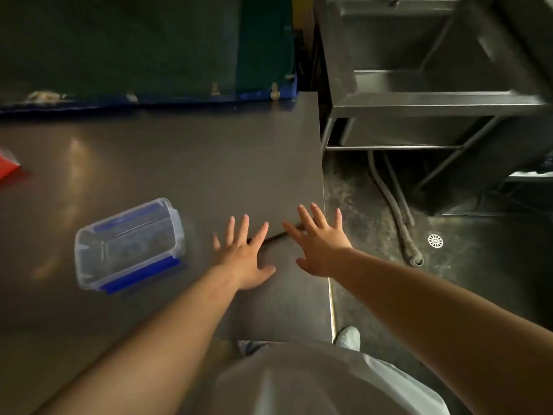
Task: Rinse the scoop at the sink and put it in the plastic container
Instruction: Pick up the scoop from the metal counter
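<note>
Nearest: both forearms reach out over the dark counter point(185, 163) from the person's torso. Left hand point(244, 254) palm down, fingers spread wide, empty. Right hand point(321, 247) same, fingers splayed, nothing gripped, sitting near the counter's right edge. Can't tell if palms touch the surface or hover just above.

Between the hands and partly under the right fingers: thin dark rod point(273, 236) lying flat on the counter. Prob the scoop's handle, but blurry and the bowl end is hidden, so not sure. Hands flank it, looks like a pre-grasp pose w/ right hand closest.

Left of the left hand: plastic container point(127, 245), clear w/ blue clips, lid off, mouth up, so ready to receive the scoop. Seems empty, motion blur tho.

Far left edge: red object point(9, 164), cut off, unclear what.

Farther right, across a floor gap: steel sink point(434, 100), basin dry-looking; tap barely in view at top. Floor drain point(435, 241) below. Rinse not yet begun, I'd judge.
</note>
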